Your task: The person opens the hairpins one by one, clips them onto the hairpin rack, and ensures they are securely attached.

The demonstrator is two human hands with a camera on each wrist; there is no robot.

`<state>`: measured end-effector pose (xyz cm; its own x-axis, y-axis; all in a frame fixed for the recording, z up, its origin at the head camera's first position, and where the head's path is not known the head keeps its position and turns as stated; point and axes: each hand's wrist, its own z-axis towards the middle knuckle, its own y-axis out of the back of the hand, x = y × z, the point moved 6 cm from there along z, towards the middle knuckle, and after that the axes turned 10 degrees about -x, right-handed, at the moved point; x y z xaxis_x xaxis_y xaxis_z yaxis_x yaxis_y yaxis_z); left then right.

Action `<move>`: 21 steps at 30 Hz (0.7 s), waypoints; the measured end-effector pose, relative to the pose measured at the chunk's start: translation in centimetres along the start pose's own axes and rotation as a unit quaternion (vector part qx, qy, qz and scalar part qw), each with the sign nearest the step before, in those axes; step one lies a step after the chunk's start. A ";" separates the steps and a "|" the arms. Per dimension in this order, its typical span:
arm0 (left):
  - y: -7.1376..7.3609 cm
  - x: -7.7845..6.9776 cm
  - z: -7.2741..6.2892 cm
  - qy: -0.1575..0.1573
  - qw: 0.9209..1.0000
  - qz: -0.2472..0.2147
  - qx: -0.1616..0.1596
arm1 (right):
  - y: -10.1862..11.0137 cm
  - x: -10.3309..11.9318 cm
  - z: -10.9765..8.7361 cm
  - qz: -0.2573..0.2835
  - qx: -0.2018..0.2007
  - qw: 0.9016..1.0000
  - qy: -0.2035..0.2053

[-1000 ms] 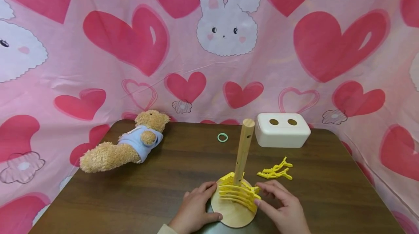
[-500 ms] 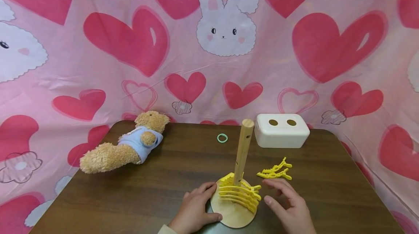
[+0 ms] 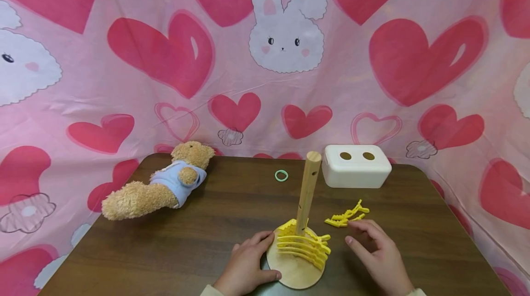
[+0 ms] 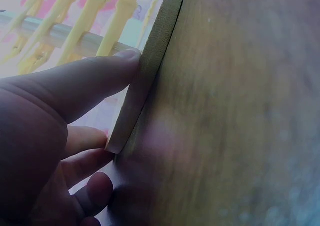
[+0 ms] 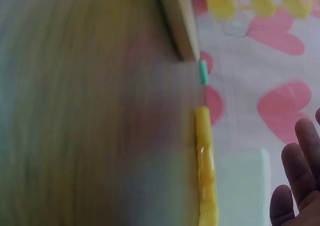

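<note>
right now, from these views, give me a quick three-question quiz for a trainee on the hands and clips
1. Which thing does the left hand hold by its edge?
a) teddy bear
b) round wooden base
c) green ring

2. True or false: the right hand grips the wooden post.

3. How many loose yellow clips lie on the table, away from the base?

Key: 1. b; 2. false; 3. two
</note>
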<state>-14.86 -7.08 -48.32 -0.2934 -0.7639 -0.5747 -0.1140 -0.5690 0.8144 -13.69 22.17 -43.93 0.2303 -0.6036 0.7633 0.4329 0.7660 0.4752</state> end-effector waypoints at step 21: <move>-0.2 0.2 0.1 0.005 1.000 0.003 0.005 | 0.2 -5.3 3.0 -0.172 0.150 0.973 -0.046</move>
<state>-14.99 -7.12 -48.59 -0.2846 -0.7704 -0.5706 -0.1212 -0.5615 0.8186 -17.47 26.22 -46.55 0.0309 -0.8238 0.5661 0.1940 0.5605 0.8051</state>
